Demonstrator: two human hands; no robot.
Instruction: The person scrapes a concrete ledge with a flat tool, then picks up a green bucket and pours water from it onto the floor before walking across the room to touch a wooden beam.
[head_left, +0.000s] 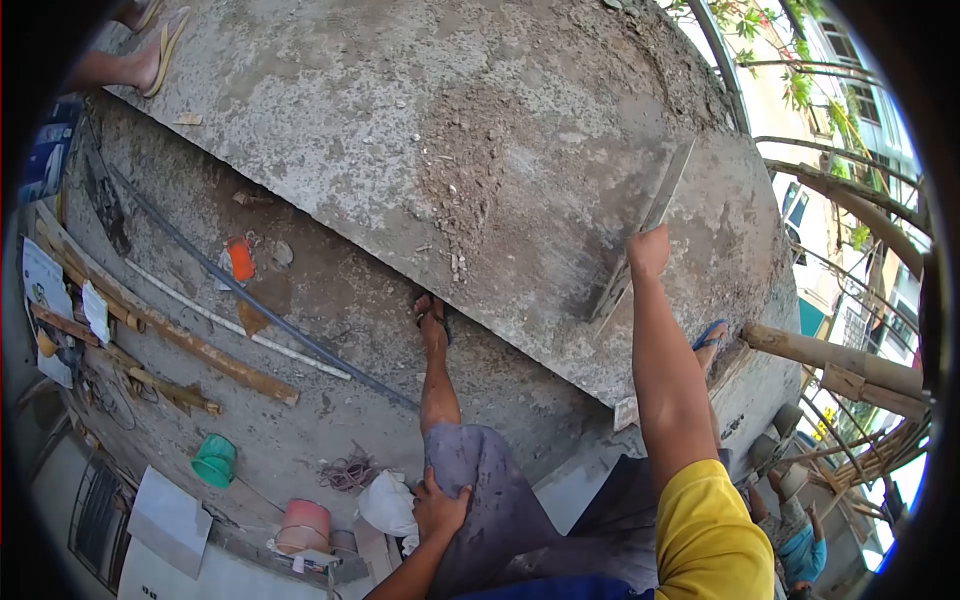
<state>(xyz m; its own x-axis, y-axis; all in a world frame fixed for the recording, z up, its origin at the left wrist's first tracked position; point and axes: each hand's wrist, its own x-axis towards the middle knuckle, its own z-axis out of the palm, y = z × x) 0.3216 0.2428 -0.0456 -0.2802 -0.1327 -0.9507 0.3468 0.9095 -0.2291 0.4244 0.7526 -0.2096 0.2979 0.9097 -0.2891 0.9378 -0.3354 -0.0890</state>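
Left hand [440, 508] braced on the knee [474, 452], right hand [649, 251] on the bar.
The left's fingers are spread, holding nothing; the right, much nearer the work, is closed around the long straight bar [671, 184] near its middle. The bar points away across the slab [330, 130], far end leaning right, crumbly rubble [475, 150] to its left.

Bright daylight from right; pale building fronts [850, 240] there near washed-out, sky blown to white, bluish fringe at rim. Grey concrete slab [330, 110] evenly lit, soft shadows. Dark band under slab edge; lower left dimmer. Strong fisheye bowing, black vignette in corners. Centre fairly sharp, periphery softer, smeared.
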